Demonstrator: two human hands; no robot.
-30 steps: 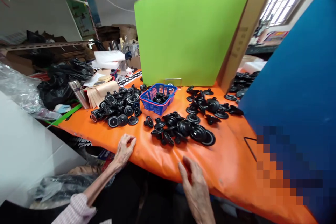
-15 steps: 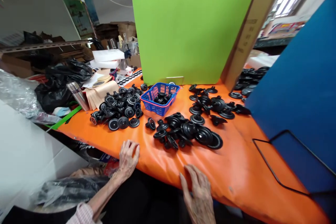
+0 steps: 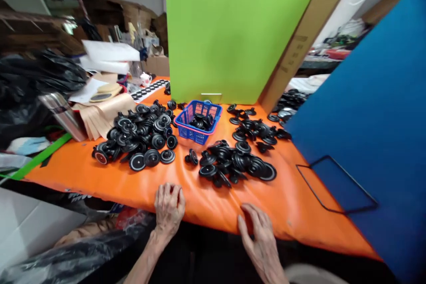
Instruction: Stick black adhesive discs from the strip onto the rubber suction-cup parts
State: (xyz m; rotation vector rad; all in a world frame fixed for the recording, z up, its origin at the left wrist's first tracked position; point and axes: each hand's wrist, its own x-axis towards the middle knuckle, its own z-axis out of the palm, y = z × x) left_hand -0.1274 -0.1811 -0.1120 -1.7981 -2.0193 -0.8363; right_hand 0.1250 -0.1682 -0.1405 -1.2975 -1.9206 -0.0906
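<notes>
My left hand (image 3: 169,208) rests on the front edge of the orange tarp (image 3: 80,177), fingers curled and slightly apart, holding nothing. My right hand (image 3: 258,242) lies on the same edge with its fingers spread, also holding nothing. Nearest my left hand, a heap of black rubber diaphragm parts (image 3: 138,135) lies up and to the left. A second heap (image 3: 231,164) lies ahead, between my hands and farther in. A blue plastic basket (image 3: 198,122) with a pink rim holds more black parts.
A green board (image 3: 233,31) and a blue board (image 3: 366,120) stand at the table's back and right. A black wire frame (image 3: 336,186) leans on the blue board. More black parts (image 3: 254,128) lie near them. Papers, a steel flask (image 3: 61,115) and black bags crowd the left.
The whole view has swung, shifting the table and piles left and down. My left hand now sits flatter on the edge, and my sleeve has left the view. The piles have not visibly changed.
</notes>
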